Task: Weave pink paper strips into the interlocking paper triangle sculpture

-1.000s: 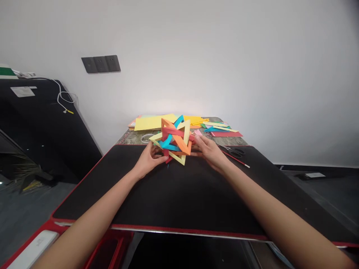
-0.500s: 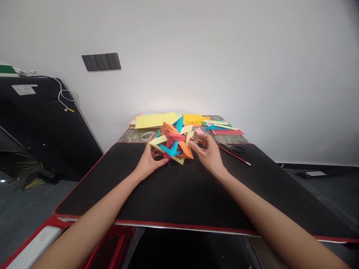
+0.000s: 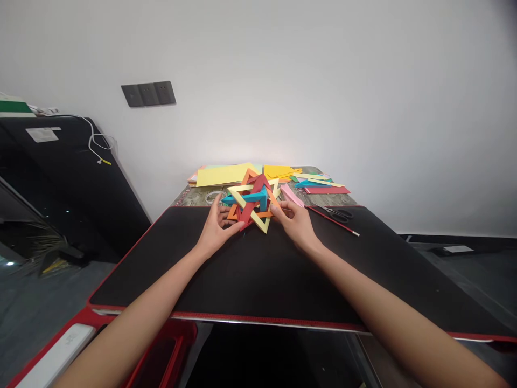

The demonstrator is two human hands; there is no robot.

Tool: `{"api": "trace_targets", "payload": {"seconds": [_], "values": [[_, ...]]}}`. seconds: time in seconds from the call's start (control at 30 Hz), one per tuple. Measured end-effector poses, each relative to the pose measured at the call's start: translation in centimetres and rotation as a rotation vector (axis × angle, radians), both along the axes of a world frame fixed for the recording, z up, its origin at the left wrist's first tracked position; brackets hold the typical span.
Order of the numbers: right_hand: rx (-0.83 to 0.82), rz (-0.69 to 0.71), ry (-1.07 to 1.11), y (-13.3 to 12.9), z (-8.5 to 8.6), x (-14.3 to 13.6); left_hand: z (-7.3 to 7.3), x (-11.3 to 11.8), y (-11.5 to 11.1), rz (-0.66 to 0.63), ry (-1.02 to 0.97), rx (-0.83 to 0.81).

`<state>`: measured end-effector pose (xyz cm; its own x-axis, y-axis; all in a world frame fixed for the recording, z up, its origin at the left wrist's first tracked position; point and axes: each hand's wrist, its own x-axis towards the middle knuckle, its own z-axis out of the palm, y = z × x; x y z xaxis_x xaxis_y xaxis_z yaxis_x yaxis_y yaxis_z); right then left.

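Head view: a paper star sits between two bare hands, over the far part of a black mat with red edging. It is built of interlocking folded frames in red, blue, orange and pale yellow, their points jutting out on several sides. Whether its lowest point touches the mat cannot be told.

The left hand grasps the star from its left side, thumb against a low red point and fingers curled at the outer points. The right hand grasps it from the right, thumb tip on an orange strip; its other fingertips are partly hidden.

Just beyond the right hand lies folded pink paper. To the right, scissors with dark handles lie beside a red pencil, which slants across the mat with its white end nearer the person. Behind the left hand, a tape roll rests on the wood-grain worktop.

Along the back, near the wall, are a yellow sheet, deeper yellow pieces, and, farther right, coloured strips lying over a red sheet.
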<state>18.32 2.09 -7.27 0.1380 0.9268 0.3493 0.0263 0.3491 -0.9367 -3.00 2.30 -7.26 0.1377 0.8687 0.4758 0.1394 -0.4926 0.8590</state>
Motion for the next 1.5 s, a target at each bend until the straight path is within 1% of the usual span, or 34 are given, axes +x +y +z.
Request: {"api": "trace_targets", "payload": {"seconds": [0.17, 0.33, 0.57, 0.7, 0.9, 1.23, 1.5], "values": [[-0.103, 0.05, 0.244, 0.4, 0.1, 0.1, 0.5, -0.1, 0.0, 0.022, -0.052, 0.147], [-0.198, 0.087, 0.399, 0.3, 0.3, 0.1, 0.5, -0.2, -0.1, 0.065, -0.035, 0.281], [-0.262, 0.109, 0.508, 0.1, 0.7, 0.2, 0.7, -0.3, -0.8, 0.158, 0.083, 0.461], [-0.28, 0.117, 0.528, 0.1, 0.7, 0.2, 0.8, -0.2, -1.2, 0.169, 0.164, 0.549], [-0.296, 0.138, 0.536, 0.1, 0.7, 0.3, 0.9, -0.2, -1.3, 0.161, 0.225, 0.58], [-0.3, 0.205, 0.566, 0.2, 0.5, 0.4, 0.6, -0.4, -1.0, 0.174, 0.228, 0.567], [-0.338, 0.187, 0.661, 0.7, 0.5, 0.4, 0.6, -0.4, -1.0, 0.176, 0.222, 0.566]]}}
